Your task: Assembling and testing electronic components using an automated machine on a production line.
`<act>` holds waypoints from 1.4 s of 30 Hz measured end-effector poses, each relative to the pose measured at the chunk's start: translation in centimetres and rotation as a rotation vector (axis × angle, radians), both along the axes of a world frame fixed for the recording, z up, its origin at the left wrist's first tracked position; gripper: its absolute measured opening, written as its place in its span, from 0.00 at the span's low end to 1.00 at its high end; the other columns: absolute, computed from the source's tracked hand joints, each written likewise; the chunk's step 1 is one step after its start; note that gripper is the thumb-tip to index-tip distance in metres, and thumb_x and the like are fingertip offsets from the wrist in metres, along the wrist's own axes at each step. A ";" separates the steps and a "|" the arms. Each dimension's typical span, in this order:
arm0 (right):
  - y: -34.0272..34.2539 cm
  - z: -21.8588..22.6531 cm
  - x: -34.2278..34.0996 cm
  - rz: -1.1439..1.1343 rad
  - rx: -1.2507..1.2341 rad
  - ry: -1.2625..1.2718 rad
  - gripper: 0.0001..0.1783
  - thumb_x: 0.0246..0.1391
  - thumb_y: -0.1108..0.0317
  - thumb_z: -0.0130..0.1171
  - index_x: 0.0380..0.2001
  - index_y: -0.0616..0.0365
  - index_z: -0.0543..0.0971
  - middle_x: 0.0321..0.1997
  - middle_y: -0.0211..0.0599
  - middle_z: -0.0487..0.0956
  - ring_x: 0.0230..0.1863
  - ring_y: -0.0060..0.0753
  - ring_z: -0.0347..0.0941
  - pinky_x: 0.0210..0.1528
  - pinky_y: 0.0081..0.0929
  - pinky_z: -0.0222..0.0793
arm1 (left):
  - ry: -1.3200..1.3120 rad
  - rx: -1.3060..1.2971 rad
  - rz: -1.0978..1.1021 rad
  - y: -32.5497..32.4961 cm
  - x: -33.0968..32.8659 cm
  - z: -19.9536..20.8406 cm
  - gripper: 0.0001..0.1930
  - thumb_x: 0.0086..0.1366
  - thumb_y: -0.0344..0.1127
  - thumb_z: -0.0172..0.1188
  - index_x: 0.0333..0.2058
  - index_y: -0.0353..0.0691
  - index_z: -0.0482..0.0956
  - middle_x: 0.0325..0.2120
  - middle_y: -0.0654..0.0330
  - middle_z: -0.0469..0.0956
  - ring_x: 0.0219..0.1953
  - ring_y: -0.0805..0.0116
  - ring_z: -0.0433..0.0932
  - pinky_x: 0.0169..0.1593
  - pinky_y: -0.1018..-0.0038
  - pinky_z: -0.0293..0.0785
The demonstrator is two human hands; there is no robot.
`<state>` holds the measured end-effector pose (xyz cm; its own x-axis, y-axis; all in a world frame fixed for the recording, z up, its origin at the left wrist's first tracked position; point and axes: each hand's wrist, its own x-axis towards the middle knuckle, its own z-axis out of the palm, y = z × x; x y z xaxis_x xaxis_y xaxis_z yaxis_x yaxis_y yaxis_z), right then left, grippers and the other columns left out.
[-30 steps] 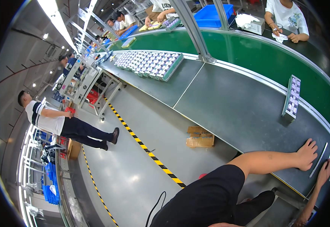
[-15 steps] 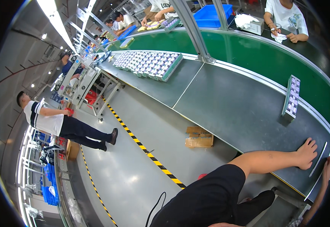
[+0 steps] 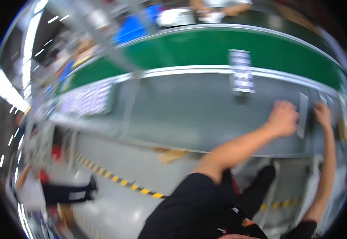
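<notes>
Over the right part of the dark grey worktop (image 3: 189,115), my left hand (image 3: 283,118) is beside a thin white strip (image 3: 303,115) lying on the surface. Its fingers look bent, but motion blur hides whether they hold anything. Further right, my right hand (image 3: 322,114) is close to another pale strip (image 3: 323,98); its fingertips are smeared too. Ahead and left of my left hand, a long narrow block (image 3: 242,71) with a purple-and-white patterned top straddles the metal rail between the worktop and the green belt.
A green conveyor belt (image 3: 181,46) runs behind the worktop. Many similar patterned blocks (image 3: 86,97) stand in rows at the left. Across the belt are a blue bin (image 3: 135,28) and a person's hands (image 3: 237,8). Cardboard (image 3: 172,154) lies on the floor below.
My view has swung right, so the scene has shifted left and blurred. My left hand, spread flat on the worktop before, now looks more bent. The right hand shows more fully.
</notes>
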<state>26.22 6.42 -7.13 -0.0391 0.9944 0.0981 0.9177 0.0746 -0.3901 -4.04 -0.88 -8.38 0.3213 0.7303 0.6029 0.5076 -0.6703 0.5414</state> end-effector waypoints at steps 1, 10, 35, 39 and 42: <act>0.9 -1.8 1.8 -0.059 -0.066 0.176 0.09 0.48 0.69 0.53 0.34 0.59 0.77 0.28 0.34 0.79 0.27 0.27 0.76 0.26 0.28 0.70 | 0.038 0.064 0.001 0.3 -0.2 -0.3 0.14 0.44 0.42 0.58 0.28 0.42 0.80 0.38 0.53 0.75 0.47 0.53 0.69 0.50 0.56 0.62; -2.4 0.3 -5.5 -0.141 0.087 -0.236 0.09 0.40 0.68 0.57 0.25 0.61 0.79 0.29 0.53 0.79 0.36 0.53 0.76 0.40 0.42 0.72 | 0.203 0.041 -0.002 0.9 -1.6 -2.8 0.19 0.54 0.44 0.57 0.44 0.42 0.75 0.49 0.52 0.69 0.56 0.53 0.63 0.58 0.57 0.53; -5.5 -3.9 -7.1 -0.098 0.439 -0.304 0.28 0.58 0.48 0.44 0.52 0.58 0.70 0.58 0.40 0.69 0.60 0.42 0.60 0.60 0.41 0.53 | 0.249 0.004 -0.020 0.8 -2.6 -2.2 0.20 0.54 0.43 0.57 0.44 0.40 0.75 0.50 0.51 0.69 0.57 0.52 0.62 0.60 0.57 0.52; -6.5 -2.6 -6.1 -0.018 0.596 -0.149 0.15 0.55 0.57 0.51 0.30 0.58 0.77 0.34 0.40 0.76 0.40 0.46 0.71 0.44 0.41 0.66 | 0.250 0.004 -0.051 0.7 -1.6 -2.1 0.20 0.55 0.44 0.57 0.44 0.41 0.75 0.50 0.52 0.70 0.57 0.53 0.63 0.60 0.58 0.53; -8.1 -1.5 -6.0 -0.022 0.331 0.053 0.20 0.57 0.54 0.46 0.31 0.61 0.78 0.34 0.49 0.77 0.40 0.53 0.72 0.44 0.44 0.67 | 0.257 -0.015 -0.083 0.7 -1.5 -2.3 0.20 0.55 0.45 0.57 0.44 0.42 0.75 0.49 0.53 0.70 0.56 0.54 0.65 0.58 0.58 0.56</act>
<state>20.17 -1.70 -8.59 -0.0043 0.9089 0.4170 0.8997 0.1855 -0.3951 -5.53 -0.19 -10.73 0.5219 0.7030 0.4831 0.5732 -0.7085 0.4118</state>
